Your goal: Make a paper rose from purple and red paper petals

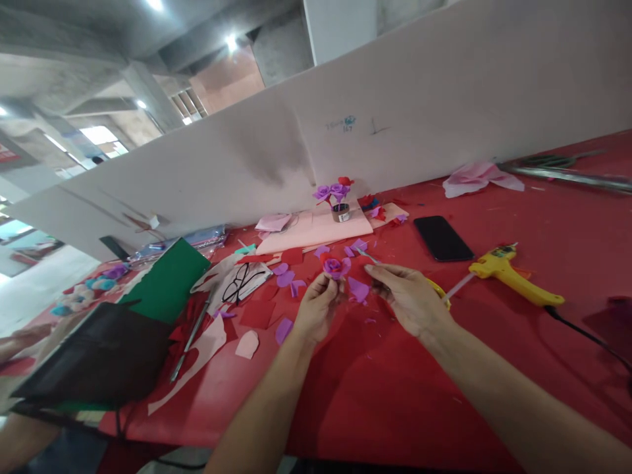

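Note:
My left hand [318, 306] pinches a small handmade rose [336, 265] with purple outer petals and a red centre. Close to its right, my right hand [412, 296] has thumb and fingers pressed together at a red petal [364, 264], hard to make out against the red table. Partly hidden behind that hand are scissors, with a yellow handle loop [439, 291] by the wrist and a blade tip [365, 255] past the fingers; the hand does not clearly grip them. A loose purple petal [358, 289] lies between my hands. Further purple petals [285, 275] lie left of the rose.
Behind stands a small pot [340, 212] of purple and red flowers on pink sheets [316, 232]. A black phone [443, 238] and a yellow glue gun [513, 270] with cord lie right. Glasses [241, 283], a green-and-black folder [113, 342] and another person's hand [22, 342] are left.

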The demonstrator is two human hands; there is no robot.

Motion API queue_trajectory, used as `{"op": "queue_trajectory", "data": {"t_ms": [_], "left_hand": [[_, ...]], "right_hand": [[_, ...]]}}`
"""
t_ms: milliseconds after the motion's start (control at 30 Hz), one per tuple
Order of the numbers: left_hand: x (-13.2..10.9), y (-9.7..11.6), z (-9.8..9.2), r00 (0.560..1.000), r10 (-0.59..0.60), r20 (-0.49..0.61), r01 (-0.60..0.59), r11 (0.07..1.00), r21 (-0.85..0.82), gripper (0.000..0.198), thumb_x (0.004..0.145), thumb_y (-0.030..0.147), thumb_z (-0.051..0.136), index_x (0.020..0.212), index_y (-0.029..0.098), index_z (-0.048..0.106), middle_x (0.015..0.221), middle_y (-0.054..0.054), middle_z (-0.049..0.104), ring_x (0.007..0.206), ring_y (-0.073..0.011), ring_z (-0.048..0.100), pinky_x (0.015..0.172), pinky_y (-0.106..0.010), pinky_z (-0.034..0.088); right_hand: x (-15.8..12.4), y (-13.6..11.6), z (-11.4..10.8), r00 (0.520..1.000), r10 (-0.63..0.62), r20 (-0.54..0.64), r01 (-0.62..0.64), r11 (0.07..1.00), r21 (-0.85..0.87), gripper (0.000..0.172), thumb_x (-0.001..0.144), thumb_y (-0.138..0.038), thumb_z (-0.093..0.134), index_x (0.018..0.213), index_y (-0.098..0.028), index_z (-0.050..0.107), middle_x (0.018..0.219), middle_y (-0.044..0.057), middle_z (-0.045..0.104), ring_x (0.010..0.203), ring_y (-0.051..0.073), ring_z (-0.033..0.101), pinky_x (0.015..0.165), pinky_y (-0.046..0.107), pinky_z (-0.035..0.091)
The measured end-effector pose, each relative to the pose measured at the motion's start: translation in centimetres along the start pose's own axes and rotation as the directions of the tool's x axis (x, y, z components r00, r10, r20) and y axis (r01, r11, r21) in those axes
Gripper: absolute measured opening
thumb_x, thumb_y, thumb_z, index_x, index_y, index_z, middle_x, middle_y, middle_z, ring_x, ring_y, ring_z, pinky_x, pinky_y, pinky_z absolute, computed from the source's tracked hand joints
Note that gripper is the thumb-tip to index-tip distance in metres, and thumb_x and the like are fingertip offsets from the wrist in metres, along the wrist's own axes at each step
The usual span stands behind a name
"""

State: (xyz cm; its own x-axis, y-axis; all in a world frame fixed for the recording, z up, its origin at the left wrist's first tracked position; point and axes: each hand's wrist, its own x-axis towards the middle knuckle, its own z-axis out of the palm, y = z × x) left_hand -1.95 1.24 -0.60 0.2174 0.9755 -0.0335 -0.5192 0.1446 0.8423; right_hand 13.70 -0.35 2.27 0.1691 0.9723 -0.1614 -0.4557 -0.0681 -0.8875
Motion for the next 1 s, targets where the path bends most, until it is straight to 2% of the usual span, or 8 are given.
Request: {"op": "queue_trajectory", "data": {"t_ms": [167, 400, 533, 633, 833, 1000], "left_hand": [[0.2, -0.9, 0.1, 0.995, 0.026, -0.101, -0.035, 0.995, -0.088, 0.029, 0.058, 0.027, 0.089, 0.067, 0.017, 0.063, 0.074, 0.001, 0.065, 0.071, -0.0092, 0.059, 0.076, -0.026, 0.048], [0.2, -1.4, 0.4, 0.984, 0.020, -0.176, -0.038, 0.995, -0.096, 0.028, 0.055, 0.022, 0.089, 0.064, 0.017, 0.063, 0.077, 0.000, 0.071, 0.079, -0.0139, 0.067, 0.091, -0.038, 0.052], [0.0, -1.8, 0.4, 0.988, -0.013, -0.155, 0.000, 0.997, -0.082, 0.029, 0.051, 0.024, 0.090, 0.065, 0.017, 0.066, 0.074, 0.000, 0.072, 0.074, -0.0145, 0.069, 0.088, -0.038, 0.054], [0.0, -2.1, 0.4, 0.987, -0.008, -0.160, -0.001, 0.998, -0.057, 0.029, 0.050, 0.025, 0.090, 0.065, 0.017, 0.067, 0.072, 0.000, 0.072, 0.072, -0.0145, 0.069, 0.084, -0.035, 0.055], [0.3, -2.4, 0.4, 0.980, 0.010, -0.197, -0.016, 0.999, -0.030, 0.029, 0.050, 0.023, 0.090, 0.062, 0.017, 0.065, 0.069, 0.001, 0.071, 0.072, -0.0138, 0.068, 0.085, -0.035, 0.055], [0.4, -2.3, 0.5, 0.973, 0.016, -0.230, -0.016, 1.000, 0.002, 0.027, 0.050, 0.021, 0.089, 0.062, 0.017, 0.065, 0.066, 0.001, 0.069, 0.068, -0.0130, 0.067, 0.080, -0.032, 0.055]], "right_hand": [[-0.3, 0.4, 0.3, 0.999, 0.006, -0.041, -0.002, 0.997, 0.079, 0.025, 0.052, -0.035, 0.087, 0.068, -0.019, 0.075, 0.067, 0.002, 0.069, 0.059, 0.012, 0.058, 0.056, 0.028, 0.047], [-0.5, 0.9, 0.4, 0.995, -0.051, -0.087, 0.054, 0.998, 0.037, 0.022, 0.058, -0.033, 0.083, 0.077, -0.022, 0.079, 0.078, 0.003, 0.076, 0.074, 0.017, 0.066, 0.066, 0.030, 0.051], [-0.8, 1.4, 0.8, 0.991, -0.119, -0.055, 0.121, 0.992, 0.026, 0.018, 0.063, -0.031, 0.081, 0.079, -0.023, 0.080, 0.075, 0.001, 0.075, 0.080, 0.018, 0.066, 0.076, 0.031, 0.051], [-1.1, 1.6, 1.0, 0.990, -0.140, -0.029, 0.140, 0.990, 0.011, 0.018, 0.066, -0.033, 0.078, 0.082, -0.023, 0.080, 0.073, 0.001, 0.074, 0.080, 0.019, 0.066, 0.073, 0.031, 0.052], [-1.2, 1.7, 1.1, 0.989, -0.144, -0.037, 0.144, 0.990, -0.004, 0.019, 0.067, -0.035, 0.078, 0.081, -0.022, 0.080, 0.073, 0.002, 0.075, 0.071, 0.018, 0.065, 0.068, 0.032, 0.053], [-1.4, 1.6, 1.3, 0.990, -0.142, -0.008, 0.142, 0.990, -0.006, 0.021, 0.068, -0.036, 0.077, 0.085, -0.023, 0.080, 0.079, 0.002, 0.076, 0.081, 0.021, 0.067, 0.074, 0.035, 0.054]]}}
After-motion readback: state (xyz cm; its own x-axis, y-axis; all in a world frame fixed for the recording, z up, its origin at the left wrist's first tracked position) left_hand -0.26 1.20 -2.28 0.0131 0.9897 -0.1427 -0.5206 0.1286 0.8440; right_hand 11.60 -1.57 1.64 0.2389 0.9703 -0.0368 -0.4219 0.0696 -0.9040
